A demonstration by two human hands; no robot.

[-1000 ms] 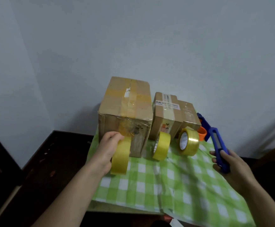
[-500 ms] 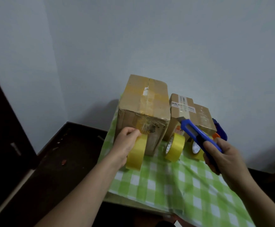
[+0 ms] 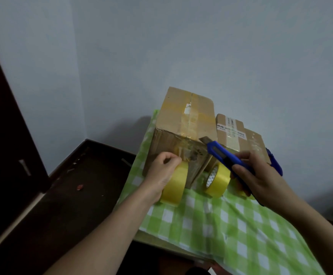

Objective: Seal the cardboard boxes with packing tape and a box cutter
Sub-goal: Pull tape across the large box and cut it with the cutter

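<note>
Head view: left hand [image 3: 161,175] grips a yellow tape roll [image 3: 175,186], right hand [image 3: 261,180] grips the blue box cutter [image 3: 220,152].

The only print I saw stood on the white label [image 3: 231,131] stuck across the top of the smaller box [image 3: 255,140]. Most of it was too blurred for me to read. I made out only digits resembling 400.
</note>
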